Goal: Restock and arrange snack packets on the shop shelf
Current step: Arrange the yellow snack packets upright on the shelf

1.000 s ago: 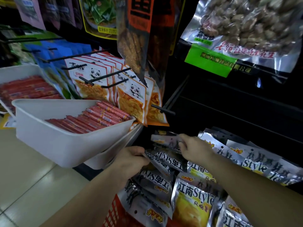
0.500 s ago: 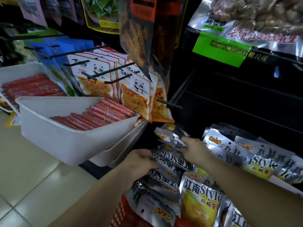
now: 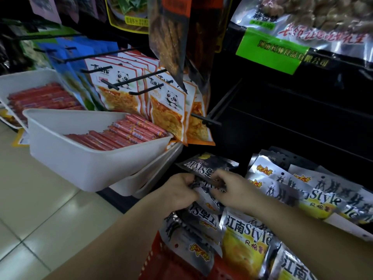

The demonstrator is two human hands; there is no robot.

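1. The left hand (image 3: pixel 179 190) and right hand (image 3: pixel 232 190) are close together, almost touching. Both have fingers curled onto a silver snack packet (image 3: pixel 207 164), which is held upside-down just above the red basket (image 3: pixel 161 265).
2. Judgement: the two-handed grip serves to turn or square the stock before shelving.
3. The fingers cover the edges, so it may be one packet or a small stack; I cannot tell.
4. The basket holds a loose heap of matching basket packets (image 3: pixel 244 239), some of them inverted.
5. The shelf packets (image 3: pixel 314 190) lie overlapped with labels up, just right of the hands, so the labels can be read.
6. The white bin (image 3: pixel 80 164) tilts toward the aisle and holds rows of red sausages (image 3: pixel 121 136).
7. Panda packets (image 3: pixel 167 110) hang on pegs, and a bare peg (image 3: pixel 205 120) juts out above the hands.
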